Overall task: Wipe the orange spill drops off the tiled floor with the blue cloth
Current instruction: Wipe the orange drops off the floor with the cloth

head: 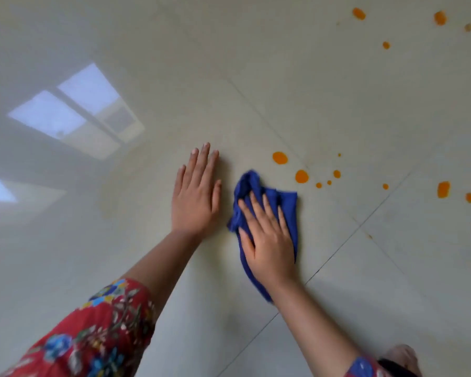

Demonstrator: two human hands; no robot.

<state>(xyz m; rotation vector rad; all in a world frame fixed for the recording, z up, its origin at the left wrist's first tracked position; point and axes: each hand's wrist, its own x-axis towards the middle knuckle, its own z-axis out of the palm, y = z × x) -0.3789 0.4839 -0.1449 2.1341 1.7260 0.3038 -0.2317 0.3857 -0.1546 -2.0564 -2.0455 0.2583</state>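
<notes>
Left hand (195, 197): laid flat on the floor, palm down, fingers straight and close together; nothing is held. It is seen just beside the cloth, at its 9 o'clock.
Right hand (268, 240): pressed palm down onto the cloth, fingers straight and slightly spread.
Blue cloth (286, 205): bunched on the tiled floor (337, 91) under the right hand, with a crumpled end left showing at 12 o'clock past the fingertips.
Nearest orange drops (301, 176): scattered at 1 to 2 o'clock of the cloth, near it but not touched.
Side drops (443, 189): found at 3 o'clock, well apart.
Far drops (359, 13): spread well away at 1 o'clock.
Window reflection (76, 112): mirrored in the glossy tiles at 10 o'clock.
Red flowered sleeve (93, 336): worn on the left arm, at 7 o'clock.
</notes>
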